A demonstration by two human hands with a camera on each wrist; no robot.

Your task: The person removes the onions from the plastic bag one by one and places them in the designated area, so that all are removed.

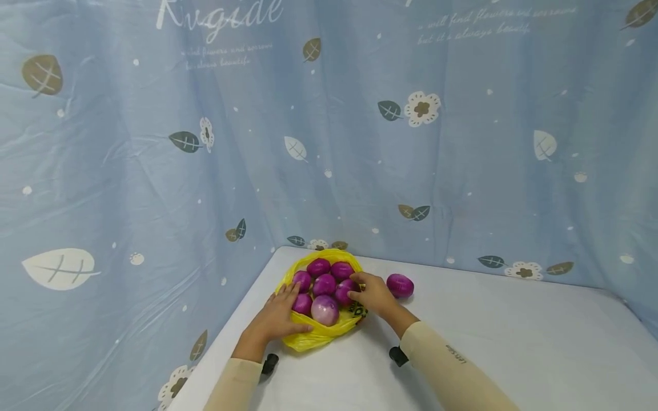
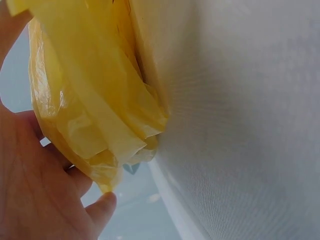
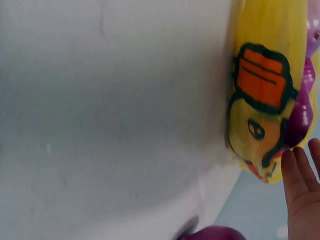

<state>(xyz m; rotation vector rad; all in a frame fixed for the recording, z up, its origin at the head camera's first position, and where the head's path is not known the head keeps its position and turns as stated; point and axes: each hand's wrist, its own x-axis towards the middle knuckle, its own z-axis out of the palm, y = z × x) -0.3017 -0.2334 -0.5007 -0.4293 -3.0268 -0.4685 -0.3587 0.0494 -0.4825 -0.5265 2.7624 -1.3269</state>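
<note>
Several red onions lie in a spread yellow plastic bag (image 1: 308, 341) at the left of the white table. A paler red onion (image 1: 325, 310) sits nearest the bag's front. My left hand (image 1: 277, 315) rests at the bag's left side with extended fingers, touching the bag and the onions there. In the left wrist view, its fingers lie along the yellow plastic. On the other side, my right hand (image 1: 377, 294) touches an onion (image 1: 343, 293) at the bag's right edge; its fingers (image 3: 295, 172) look straight in the right wrist view. Another onion (image 1: 400, 286) lies outside the bag, beyond that hand.
The white table (image 1: 488, 337) stretches away to the right. A blue curtain (image 1: 360, 171) with leaf and flower prints hangs behind it and along the left. Black wrist-worn pieces (image 1: 398, 356) show under both forearms.
</note>
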